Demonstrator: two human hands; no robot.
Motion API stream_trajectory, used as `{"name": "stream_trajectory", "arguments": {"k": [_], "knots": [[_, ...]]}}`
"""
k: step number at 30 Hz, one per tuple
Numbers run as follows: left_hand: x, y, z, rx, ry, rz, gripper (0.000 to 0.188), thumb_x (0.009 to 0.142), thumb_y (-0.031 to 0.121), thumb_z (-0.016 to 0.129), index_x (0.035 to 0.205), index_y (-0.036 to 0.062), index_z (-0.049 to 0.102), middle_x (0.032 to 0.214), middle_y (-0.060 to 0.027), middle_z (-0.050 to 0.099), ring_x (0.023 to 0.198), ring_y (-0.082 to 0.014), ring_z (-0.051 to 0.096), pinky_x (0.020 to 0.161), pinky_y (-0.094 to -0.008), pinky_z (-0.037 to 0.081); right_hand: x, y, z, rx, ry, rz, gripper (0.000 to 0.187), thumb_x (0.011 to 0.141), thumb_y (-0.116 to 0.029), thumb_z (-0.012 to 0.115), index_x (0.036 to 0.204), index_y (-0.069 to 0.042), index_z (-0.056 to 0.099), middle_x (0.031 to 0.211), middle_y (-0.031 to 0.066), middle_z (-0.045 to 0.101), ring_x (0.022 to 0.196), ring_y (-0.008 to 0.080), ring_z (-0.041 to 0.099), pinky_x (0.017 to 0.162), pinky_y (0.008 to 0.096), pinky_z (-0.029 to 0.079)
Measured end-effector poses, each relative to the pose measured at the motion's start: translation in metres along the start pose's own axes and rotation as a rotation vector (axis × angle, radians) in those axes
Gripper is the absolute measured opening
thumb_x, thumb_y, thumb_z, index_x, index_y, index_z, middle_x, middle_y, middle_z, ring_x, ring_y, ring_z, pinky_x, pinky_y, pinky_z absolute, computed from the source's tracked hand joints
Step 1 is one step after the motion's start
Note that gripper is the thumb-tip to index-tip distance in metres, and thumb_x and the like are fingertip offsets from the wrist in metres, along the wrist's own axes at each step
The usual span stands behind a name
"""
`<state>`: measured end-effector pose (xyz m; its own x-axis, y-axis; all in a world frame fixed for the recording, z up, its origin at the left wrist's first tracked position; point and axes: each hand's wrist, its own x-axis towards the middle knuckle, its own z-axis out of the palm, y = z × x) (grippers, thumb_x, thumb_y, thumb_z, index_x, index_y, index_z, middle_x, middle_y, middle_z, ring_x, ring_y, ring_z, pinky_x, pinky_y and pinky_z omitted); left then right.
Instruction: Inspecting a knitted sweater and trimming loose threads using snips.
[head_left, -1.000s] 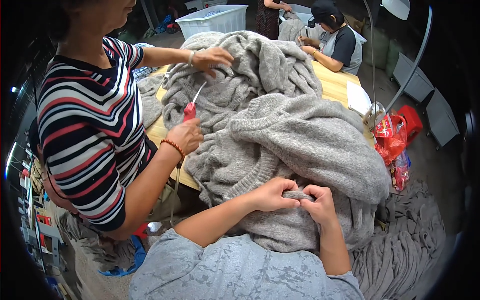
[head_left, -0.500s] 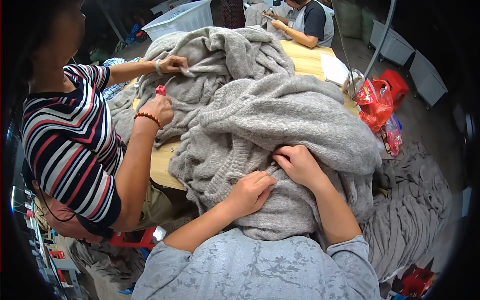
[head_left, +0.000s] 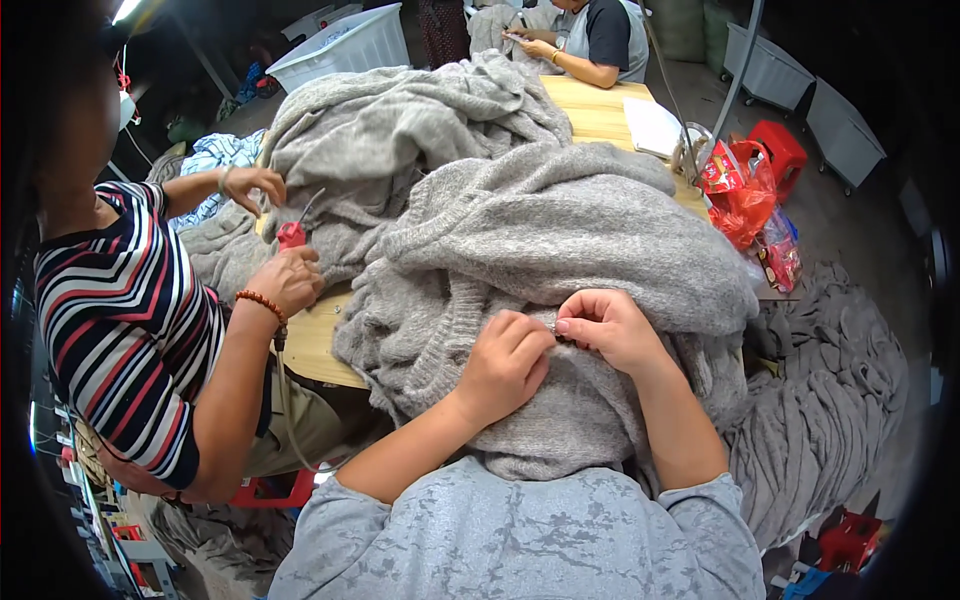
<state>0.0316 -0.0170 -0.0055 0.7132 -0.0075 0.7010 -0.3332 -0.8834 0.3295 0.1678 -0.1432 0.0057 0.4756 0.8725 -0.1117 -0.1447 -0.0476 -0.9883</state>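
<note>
A grey knit garment (head_left: pixel 590 235) lies heaped in thick folds in front of me. My left hand (head_left: pixel 508 365) rests on its near part, fingers curled and gripping the knit. Close by on the right, my right hand (head_left: pixel 603 330) is closed in a pinch, thumb against forefinger. The two sets of fingertips almost meet over the fabric. A tiny dark spot shows at the right fingertips; what it is I cannot make out. A ribbed band (head_left: pixel 463 335) of the garment runs left of my hands.
At my left, a co-worker in a striped shirt (head_left: pixel 130 300) holds a red-handled tool (head_left: pixel 291 236) with a thin metal tip. More grey knitwear (head_left: pixel 400 125) covers the wooden table (head_left: pixel 590 100). Right of it are a red plastic bag (head_left: pixel 745 210) and piled knitwear (head_left: pixel 820 420).
My right fingers have come out from the fold into a pinch. My left fingers have curled more. The co-worker's hands have moved left and lower, and their far hand has left the fabric.
</note>
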Motion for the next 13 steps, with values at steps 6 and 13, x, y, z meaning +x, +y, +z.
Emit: {"name": "stream_trajectory", "arguments": {"k": [6, 13], "knots": [[0.007, -0.003, 0.012, -0.132, 0.093, -0.151, 0.029, 0.059, -0.008, 0.063, 0.086, 0.0033, 0.059, 0.088, -0.0103, 0.059, 0.079, -0.0286, 0.059, 0.066, -0.0354, 0.049, -0.003, 0.008, 0.002, 0.15, 0.029, 0.018, 0.012, 0.084, -0.015, 0.065, 0.082, -0.003, 0.064, 0.06, -0.0051, 0.053, 0.047, 0.0002, 0.038, 0.041, 0.0166, 0.027], [0.0, -0.009, 0.014, -0.133, 0.004, -0.133, 0.035, 0.063, -0.006, 0.067, 0.096, 0.0042, 0.061, 0.095, -0.0126, 0.063, 0.084, -0.0279, 0.062, 0.07, -0.0336, 0.051, 0.0, 0.027, -0.003, 0.199, 0.068, 0.052, 0.013, 0.083, -0.013, 0.065, 0.088, -0.002, 0.064, 0.072, -0.0022, 0.059, 0.06, 0.0035, 0.047, 0.053, 0.0165, 0.036]]}}
